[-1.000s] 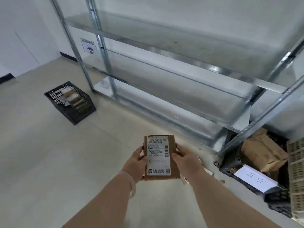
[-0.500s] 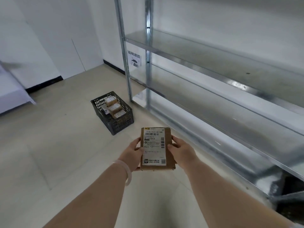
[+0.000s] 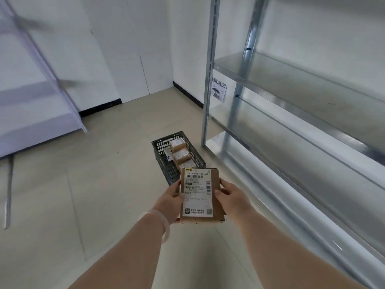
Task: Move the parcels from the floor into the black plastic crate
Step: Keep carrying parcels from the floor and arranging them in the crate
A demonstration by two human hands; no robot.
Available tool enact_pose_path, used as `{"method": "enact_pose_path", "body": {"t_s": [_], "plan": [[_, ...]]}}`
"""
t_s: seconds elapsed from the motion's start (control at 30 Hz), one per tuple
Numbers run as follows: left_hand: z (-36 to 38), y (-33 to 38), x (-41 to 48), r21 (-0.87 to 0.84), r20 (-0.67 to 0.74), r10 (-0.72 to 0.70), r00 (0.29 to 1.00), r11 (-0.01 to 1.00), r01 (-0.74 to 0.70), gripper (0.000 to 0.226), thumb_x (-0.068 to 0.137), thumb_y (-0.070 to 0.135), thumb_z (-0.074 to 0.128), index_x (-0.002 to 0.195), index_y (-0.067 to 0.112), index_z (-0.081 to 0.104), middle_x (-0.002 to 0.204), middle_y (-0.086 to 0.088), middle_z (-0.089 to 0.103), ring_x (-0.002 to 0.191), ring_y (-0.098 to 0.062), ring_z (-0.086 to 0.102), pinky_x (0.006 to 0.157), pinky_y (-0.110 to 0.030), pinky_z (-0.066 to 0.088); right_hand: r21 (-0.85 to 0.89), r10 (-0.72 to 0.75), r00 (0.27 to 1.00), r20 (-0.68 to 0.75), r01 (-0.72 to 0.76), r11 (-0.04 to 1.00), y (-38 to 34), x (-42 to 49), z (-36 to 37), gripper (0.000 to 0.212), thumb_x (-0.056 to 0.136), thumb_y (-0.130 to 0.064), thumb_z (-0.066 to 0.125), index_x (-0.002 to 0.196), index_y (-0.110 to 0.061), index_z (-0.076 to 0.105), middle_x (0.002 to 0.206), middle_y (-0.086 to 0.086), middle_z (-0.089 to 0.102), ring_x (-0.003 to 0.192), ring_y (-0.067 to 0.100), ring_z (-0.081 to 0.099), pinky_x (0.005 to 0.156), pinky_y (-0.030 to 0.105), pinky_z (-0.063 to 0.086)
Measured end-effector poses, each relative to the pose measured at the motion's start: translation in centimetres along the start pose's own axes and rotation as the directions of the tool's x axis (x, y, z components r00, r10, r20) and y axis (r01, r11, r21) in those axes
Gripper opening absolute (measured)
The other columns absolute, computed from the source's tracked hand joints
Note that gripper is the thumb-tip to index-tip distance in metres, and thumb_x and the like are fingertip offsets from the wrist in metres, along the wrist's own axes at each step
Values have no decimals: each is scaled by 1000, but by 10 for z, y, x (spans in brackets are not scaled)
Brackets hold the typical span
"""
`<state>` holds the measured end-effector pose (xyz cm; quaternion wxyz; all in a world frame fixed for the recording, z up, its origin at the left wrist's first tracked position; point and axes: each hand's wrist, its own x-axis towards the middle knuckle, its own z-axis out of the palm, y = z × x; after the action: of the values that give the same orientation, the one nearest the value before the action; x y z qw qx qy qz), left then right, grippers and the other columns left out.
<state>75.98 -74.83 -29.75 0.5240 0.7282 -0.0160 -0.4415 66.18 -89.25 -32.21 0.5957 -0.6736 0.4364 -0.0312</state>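
Three parcels point(image 3: 180, 153) already lie in the black crate point(image 3: 166, 163) at frame centre, while both hands, left point(image 3: 170, 200) and right point(image 3: 231, 197), grip another parcel point(image 3: 201, 195) not yet delivered.

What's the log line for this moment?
left hand + right hand: hold parcel | crate: on floor ahead, three parcels inside

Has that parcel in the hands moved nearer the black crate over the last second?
Yes. The parcel has travelled toward the black crate; its far edge now overlaps the crate's near end in this view.
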Motion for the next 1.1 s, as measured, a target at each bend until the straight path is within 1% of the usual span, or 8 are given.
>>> {"method": "enact_pose_path", "body": {"t_s": [0.17,0.23,0.3,0.43,0.57,0.7,0.97,1.1], "plan": [[-63,47,61,-17,3,-2,1000,1000,2,45,101,11,37,138,36,37,111,-5,65,87,-17,64,65,-35,55,116,35,999,35,-39,993,-56,62,54,44,97,-13,52,128,-44,52,106,-1,68,86,15,69,56,23,55],[-91,66,88,2,14,2,1000,1000,-2,45,101,12,37,139,36,36,110,-4,65,89,-17,64,64,-34,54,119,39,999,21,-41,992,-77,88,78,42,97,-14,53,127,-42,55,107,-1,68,88,16,69,61,27,59],[-120,86,115,29,34,12,999,999,-13,46,101,12,37,139,37,37,110,-4,64,93,-19,64,68,-37,56,124,38,999,-20,-35,992,-97,113,103,43,96,-14,54,131,-38,55,108,-1,69,89,17,70,68,31,60],[-174,124,166,119,97,26,995,992,-38,44,101,13,39,136,40,38,109,-4,65,98,-22,64,79,-43,57,156,76,994,-77,-64,986,-134,149,146,43,96,-15,55,132,-38,54,105,-3,70,88,14,70,60,24,55],[-207,154,218,163,146,16,989,986,-40,45,101,14,39,138,40,38,105,-1,64,89,-17,64,66,-36,57,190,84,987,-136,-57,980,-162,187,175,41,95,-16,54,128,-40,57,104,-2,71,89,15,69,64,27,55],[-220,175,269,184,195,-5,981,982,-32,46,100,12,39,137,40,39,109,-3,64,88,-17,64,67,-35,57,193,105,977,-187,-69,979,-171,231,191,41,91,-22,56,123,-48,58,101,-6,72,94,18,69,87,44,56],[-210,204,391,261,315,-107,943,965,22,48,101,10,37,139,38,37,112,-7,64,88,-16,65,53,-25,57,325,205,941,-268,-113,939,-163,336,199,44,93,-12,57,130,-34,57,101,1,71,93,22,70,89,49,56],[-207,205,456,357,328,-189,926,932,64,45,100,14,41,136,40,40,112,-2,62,96,-18,65,73,-39,60,344,301,916,-263,-203,917,-149,386,208,43,92,-17,59,128,-42,57,100,-3,72,91,19,71,87,48,57]]}}
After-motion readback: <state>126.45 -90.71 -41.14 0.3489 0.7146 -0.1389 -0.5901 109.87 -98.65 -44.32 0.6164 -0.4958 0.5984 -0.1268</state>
